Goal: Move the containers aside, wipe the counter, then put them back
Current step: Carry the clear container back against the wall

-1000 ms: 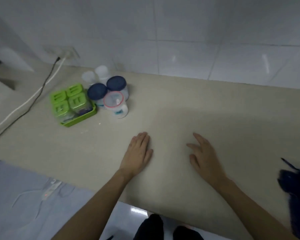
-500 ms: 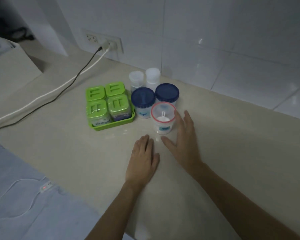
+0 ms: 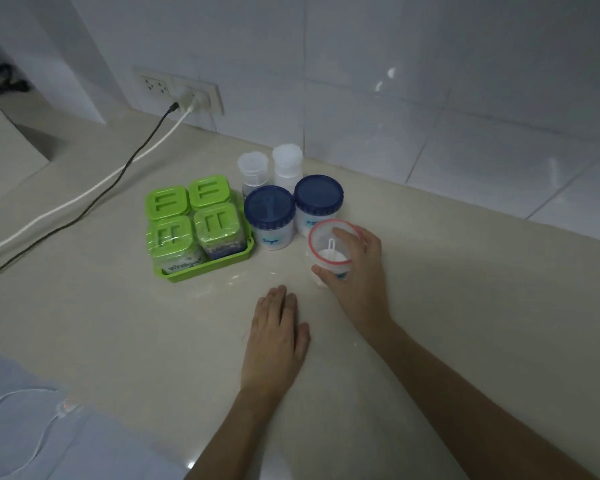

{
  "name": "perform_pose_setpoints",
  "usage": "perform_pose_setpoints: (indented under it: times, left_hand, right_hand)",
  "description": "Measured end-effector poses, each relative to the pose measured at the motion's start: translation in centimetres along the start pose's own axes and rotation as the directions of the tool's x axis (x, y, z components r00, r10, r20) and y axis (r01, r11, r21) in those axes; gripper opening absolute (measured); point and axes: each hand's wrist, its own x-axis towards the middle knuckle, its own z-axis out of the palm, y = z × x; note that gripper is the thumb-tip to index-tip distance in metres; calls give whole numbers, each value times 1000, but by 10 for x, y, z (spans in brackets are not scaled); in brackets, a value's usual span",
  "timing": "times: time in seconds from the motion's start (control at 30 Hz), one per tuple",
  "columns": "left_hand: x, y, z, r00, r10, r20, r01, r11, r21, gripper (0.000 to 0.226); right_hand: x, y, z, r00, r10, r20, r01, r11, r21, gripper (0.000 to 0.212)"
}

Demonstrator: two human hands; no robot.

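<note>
Fingers of right hand wrapped round the clear red-rimmed plastic tub, front of the jar cluster | left hand flat on beige counter, fingers together | step: moving containers aside, first one | next: probably lift and set it well clear

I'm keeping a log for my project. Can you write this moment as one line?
step: move jars aside | right hand: gripping red-rimmed jar | left hand: flat on counter | wiping: not begun
</note>
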Motion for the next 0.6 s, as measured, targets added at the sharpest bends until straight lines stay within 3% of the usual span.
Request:
perform_pose_setpoints:
  times: [0.13, 0.3, 0.47, 0.6]
  left_hand:
    - [12, 24, 2, 992, 119, -31, -121, 992, -46, 46]
    - [57, 125, 29, 943, 327, -62, -332, 928, -171, 45]
    - [102, 227, 69, 863, 503, -54, -505, 853, -129, 46]
    - [126, 285, 101, 832, 554, -29, -553, 824, -120, 45]
  right_hand:
    - [-12, 26, -55, 995, 67, -77, -67, 998, -4, 66]
    - [-20, 78, -149, 978, 132, -162, -157, 976, -149, 66]
    - [-14, 135, -249, 967, 152, -205, -208, 934, -289, 65]
    - [-1, 185, -312, 922, 188, -339, -295, 907, -300, 65]
